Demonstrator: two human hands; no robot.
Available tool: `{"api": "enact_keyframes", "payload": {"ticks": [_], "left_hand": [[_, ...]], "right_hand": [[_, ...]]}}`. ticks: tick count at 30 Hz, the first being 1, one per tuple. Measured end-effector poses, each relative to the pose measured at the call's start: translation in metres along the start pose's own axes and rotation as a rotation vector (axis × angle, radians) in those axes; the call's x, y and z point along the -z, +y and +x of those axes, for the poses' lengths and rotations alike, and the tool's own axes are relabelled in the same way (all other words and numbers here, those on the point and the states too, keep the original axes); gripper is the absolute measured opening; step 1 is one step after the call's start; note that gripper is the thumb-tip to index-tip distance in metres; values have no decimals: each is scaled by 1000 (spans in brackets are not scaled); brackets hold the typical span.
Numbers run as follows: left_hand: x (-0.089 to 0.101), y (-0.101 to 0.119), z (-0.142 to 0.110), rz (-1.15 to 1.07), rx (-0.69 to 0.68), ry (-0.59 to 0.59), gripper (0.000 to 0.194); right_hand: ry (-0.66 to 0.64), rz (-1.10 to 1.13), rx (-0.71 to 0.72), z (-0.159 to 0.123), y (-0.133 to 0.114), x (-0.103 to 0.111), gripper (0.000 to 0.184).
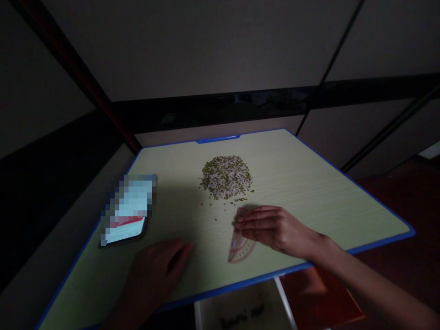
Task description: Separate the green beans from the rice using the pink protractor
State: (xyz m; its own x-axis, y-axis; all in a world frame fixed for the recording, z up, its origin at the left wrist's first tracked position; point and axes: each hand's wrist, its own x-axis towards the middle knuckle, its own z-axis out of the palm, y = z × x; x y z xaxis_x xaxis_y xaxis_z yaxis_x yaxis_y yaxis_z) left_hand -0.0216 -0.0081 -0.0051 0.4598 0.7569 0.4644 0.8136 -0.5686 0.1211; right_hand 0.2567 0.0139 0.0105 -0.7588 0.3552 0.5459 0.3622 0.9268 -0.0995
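Note:
My right hand [275,227] lies over a clear pink protractor [240,250] on a pale green table [309,192], fingers straight and pressed together on its upper part. Just beyond the fingertips sits a round heap of small green and pale grains [226,176], with several stray grains scattered toward the hand. My left hand [154,272] rests flat on the table near the front edge, fingers stretched out and holding nothing. It lies below a lit phone [129,211].
The table has a blue rim [378,243] and stands close to a grey wall with dark strips. Below the front edge show a white bin [240,307] with green bits inside and an orange-red object [319,293]. The room is dim.

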Motion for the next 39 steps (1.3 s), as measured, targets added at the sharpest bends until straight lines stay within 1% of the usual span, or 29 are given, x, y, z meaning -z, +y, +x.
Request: {"api": "enact_keyframes", "payload": {"ticks": [3, 6, 11, 17, 21, 25, 28, 34, 37, 39], "left_hand": [[-1, -1, -1, 1, -5, -11, 41], [-1, -1, -2, 1, -4, -18, 41], [0, 0, -2, -13, 12, -33, 41], [0, 0, -1, -43, 50, -77, 40], [1, 0, 0, -47, 66, -89, 42], [1, 0, 0, -40, 65, -76, 43], [0, -1, -2, -43, 60, -45, 42], [1, -3, 0, -69, 36, -2, 38], [8, 4, 0, -91, 28, 29, 34], [12, 17, -5, -120, 24, 40, 32]], "right_hand": [[-51, 54, -45, -3, 2, 1, 29], [-74, 97, -84, -7, 3, 4, 28], [-64, 148, -112, -17, 6, 10, 26], [-10, 203, -138, -31, 10, 16, 25], [-14, 224, -163, -37, 10, 21, 27], [-23, 252, -194, -43, 10, 27, 29], [-22, 254, -210, -50, 10, 30, 30], [-16, 230, -203, -67, 13, 35, 31], [-17, 218, -224, -74, 13, 36, 33], [-18, 192, -231, -76, 11, 37, 34]]}}
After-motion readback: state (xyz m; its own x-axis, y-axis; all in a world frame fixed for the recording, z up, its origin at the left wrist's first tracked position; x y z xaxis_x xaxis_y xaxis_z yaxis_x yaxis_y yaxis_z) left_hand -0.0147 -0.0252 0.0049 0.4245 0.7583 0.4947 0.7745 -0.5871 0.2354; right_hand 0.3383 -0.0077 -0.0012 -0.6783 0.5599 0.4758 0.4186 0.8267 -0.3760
